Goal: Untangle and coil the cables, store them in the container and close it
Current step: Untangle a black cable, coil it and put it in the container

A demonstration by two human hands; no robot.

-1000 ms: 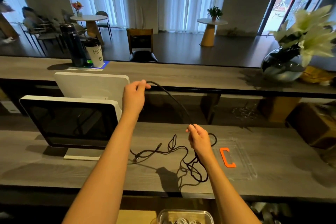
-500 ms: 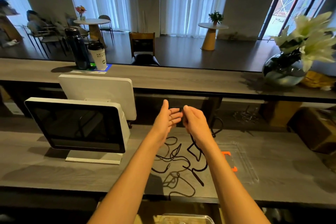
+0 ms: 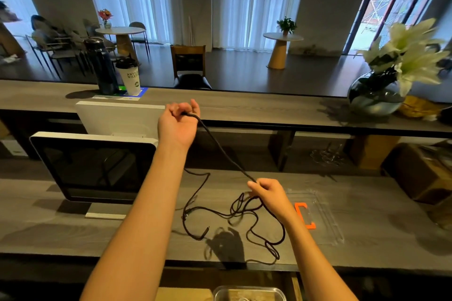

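Hands, two: left hand (image 3: 178, 124), right hand (image 3: 268, 192), one black cable (image 3: 221, 151).

Left side: blocked by white-framed dark-screened monitor (image 3: 95, 166)
Centre: grey wooden counter (image 3: 73, 234) strewn with loose black cable (image 3: 244, 217)
Right side: occupied by clear plastic lid with orange clip (image 3: 315, 215)

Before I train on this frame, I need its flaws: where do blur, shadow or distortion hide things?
Head view: the lilies at right are smeared; counter edges bow from the wide lens; the right hand throws a dark shadow over cable loops near the counter edge.
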